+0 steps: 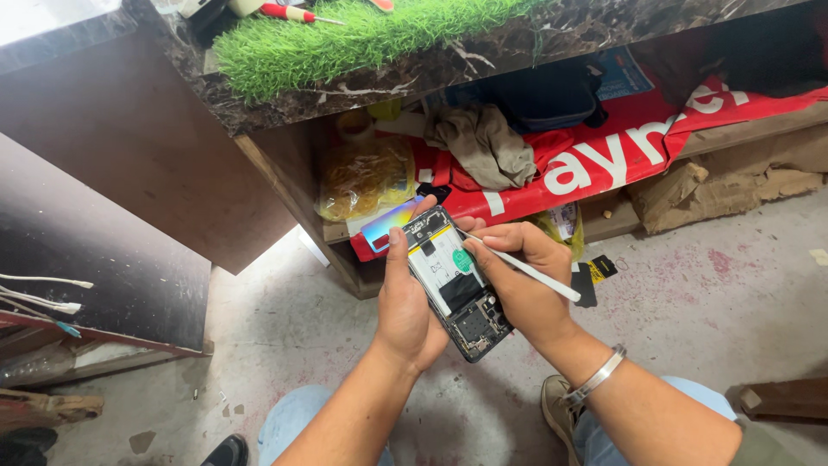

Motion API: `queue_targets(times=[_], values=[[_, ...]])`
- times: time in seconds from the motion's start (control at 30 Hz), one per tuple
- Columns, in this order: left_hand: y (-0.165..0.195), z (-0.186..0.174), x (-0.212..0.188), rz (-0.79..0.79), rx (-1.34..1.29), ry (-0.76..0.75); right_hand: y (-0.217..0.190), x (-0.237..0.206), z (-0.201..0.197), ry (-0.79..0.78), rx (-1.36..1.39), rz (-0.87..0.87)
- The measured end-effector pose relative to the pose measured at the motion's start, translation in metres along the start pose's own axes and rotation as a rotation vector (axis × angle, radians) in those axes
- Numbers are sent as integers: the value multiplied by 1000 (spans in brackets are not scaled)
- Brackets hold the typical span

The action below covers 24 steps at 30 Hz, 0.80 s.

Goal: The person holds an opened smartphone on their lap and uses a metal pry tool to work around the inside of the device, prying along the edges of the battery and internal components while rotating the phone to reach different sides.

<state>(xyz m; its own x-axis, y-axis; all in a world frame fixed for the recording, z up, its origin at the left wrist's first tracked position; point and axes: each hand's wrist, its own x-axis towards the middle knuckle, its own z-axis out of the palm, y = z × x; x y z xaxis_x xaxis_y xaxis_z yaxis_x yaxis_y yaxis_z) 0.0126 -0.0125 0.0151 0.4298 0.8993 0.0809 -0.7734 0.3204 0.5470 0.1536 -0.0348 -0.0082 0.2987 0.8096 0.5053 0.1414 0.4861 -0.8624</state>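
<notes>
Knees in blue jeans [297,423] lowest in view, a tan shoe [559,410] beside them on the stained concrete floor [707,302]. Above these, left hand [405,298] wrapped round an opened phone [453,280], back cover off, fingers curled behind it and thumb pressed along its left edge. Right hand [526,280], steel bangle [595,375] at the wrist, pinching a thin white tool [526,267] like a pen, fingers closed on the shaft, tip resting on the white battery near a green sticker [463,261]. Held in mid-air over the floor, in front of a marble-topped counter [448,65] with fake grass [345,34], a red screwdriver [297,13] and a shelf of rags and a red banner [621,147]. Likely risks: tip slipping onto the exposed board below, or digging into the battery if pressed hard; a loose one-handed grip letting the phone drop to concrete.
</notes>
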Motion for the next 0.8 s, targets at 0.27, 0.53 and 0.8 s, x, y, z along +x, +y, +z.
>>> queue_targets(times=[0.27, 0.53, 0.8], values=[[4, 0, 2, 24, -41, -23, 1, 8, -9, -73, 216, 83], [0, -1, 0, -7, -13, -24, -5, 6, -1, -8, 119, 92], [-3, -1, 0, -39, -6, -7, -2, 5, -3, 30, 24, 98]])
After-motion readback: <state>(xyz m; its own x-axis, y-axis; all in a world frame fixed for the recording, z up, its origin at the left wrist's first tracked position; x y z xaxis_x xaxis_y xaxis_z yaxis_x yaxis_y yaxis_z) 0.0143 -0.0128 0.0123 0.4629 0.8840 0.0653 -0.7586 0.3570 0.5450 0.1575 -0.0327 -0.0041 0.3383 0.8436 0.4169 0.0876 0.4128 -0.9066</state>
